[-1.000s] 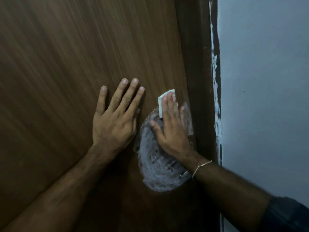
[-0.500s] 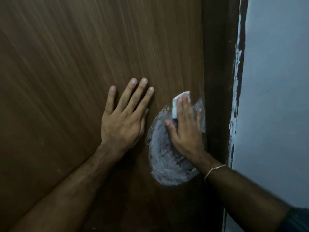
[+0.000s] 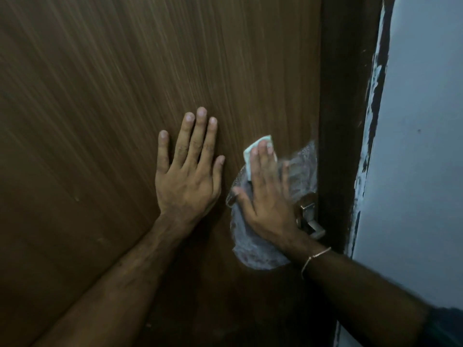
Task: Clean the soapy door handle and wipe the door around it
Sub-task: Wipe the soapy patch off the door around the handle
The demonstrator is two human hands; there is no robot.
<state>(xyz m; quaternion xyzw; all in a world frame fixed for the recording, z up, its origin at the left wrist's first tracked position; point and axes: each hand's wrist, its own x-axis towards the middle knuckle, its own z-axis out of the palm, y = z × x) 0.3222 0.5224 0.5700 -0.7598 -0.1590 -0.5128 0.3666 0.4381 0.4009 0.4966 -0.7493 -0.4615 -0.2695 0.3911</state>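
Head view. The right hand (image 3: 266, 196) lies flat on the door (image 3: 125, 121), fingers straight, pressing a pale cloth (image 3: 250, 156) against the wood; it presses rather than grips. The cloth shows only as a corner above and left of the fingertips. The left hand (image 3: 186, 176) is spread flat on the door just beside the right hand, fingers straight, holding nothing.

Key relation: the door handle (image 3: 309, 216) sits just right of and below the right palm, close to the dark door frame (image 3: 345, 121). Its lever appears to run down and to the right. The right hand is the nearer one, so the next wipe on the handle would likely call for a short shift right and down.

A soapy smear (image 3: 253, 254) spreads around the right hand, from near the frame down past the wrist.

Limits: most of the cloth is hidden beneath the hand. The handle is partly covered by the wrist, and the dim light makes any soap on it hard to judge.
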